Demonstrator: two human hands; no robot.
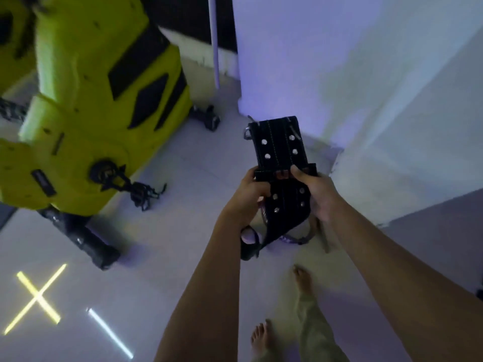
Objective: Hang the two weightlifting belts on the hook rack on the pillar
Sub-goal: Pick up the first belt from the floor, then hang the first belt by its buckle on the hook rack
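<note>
A black weightlifting belt (277, 145) with silver rivets and a buckle end juts up and forward from both of my hands at the middle of the view. My left hand (248, 197) grips its left edge. On the right edge my right hand (317, 192) is closed, thumb on top. More black belt (287, 205) with rivets and loose straps hangs below my hands; whether this is the second belt I cannot tell. The white pillar (326, 74) rises just behind the belt. No hook rack shows.
A large yellow-green machine (91, 100) on wheels fills the left, with a black base bar (83, 239) on the pale tiled floor. Light strips reflect at the lower left. My bare feet (303, 280) stand below the belt, close to the pillar's corner.
</note>
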